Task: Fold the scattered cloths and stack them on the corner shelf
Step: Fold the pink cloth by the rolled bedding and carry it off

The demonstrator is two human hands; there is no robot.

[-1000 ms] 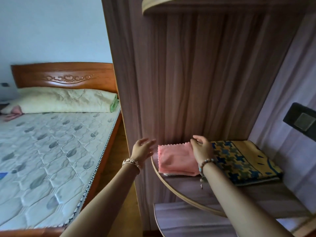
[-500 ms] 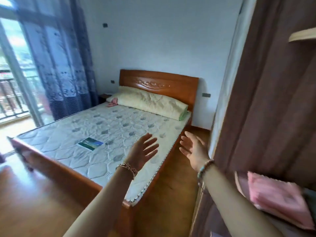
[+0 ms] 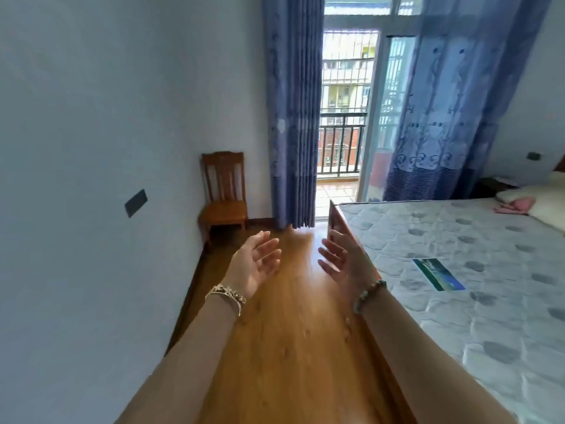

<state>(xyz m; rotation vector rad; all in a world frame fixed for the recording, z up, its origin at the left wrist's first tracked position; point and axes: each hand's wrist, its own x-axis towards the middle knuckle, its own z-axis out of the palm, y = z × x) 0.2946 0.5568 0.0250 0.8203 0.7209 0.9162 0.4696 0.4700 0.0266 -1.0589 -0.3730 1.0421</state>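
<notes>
Left hand: the left hand (image 3: 256, 264) is held out over the wooden floor (image 3: 293, 332), palm turned inward, its fingers (image 3: 269, 250) loosely spread and holding nothing; a gold bracelet (image 3: 227, 293) sits on the wrist
Right hand: the right hand (image 3: 345, 260) is raised beside the bed's corner, palm facing the left one, fingers (image 3: 328, 255) spread apart and empty; a beaded bracelet (image 3: 368, 295) circles the wrist
Hands together: apart from each other, palms facing, neither touching anything
Cloths: a pink cloth (image 3: 513, 205) lies crumpled at the far end of the mattress (image 3: 489, 286), just beside the pale pillow (image 3: 538, 198), well apart from both hands; a small blue-green patterned piece (image 3: 438, 273) lies flat on the mattress nearer the right forearm, though whether it is cloth or paper I cannot tell
Corner shelf: out of view
Bed: quilted mattress with grey spots in a wooden bed frame (image 3: 342, 228), on the right
Room: a wooden chair (image 3: 224, 194) stands against the pale wall (image 3: 107, 133) in the far corner; blue curtains (image 3: 290, 117) hang either side of an open balcony door (image 3: 342, 133) with a dark railing
</notes>
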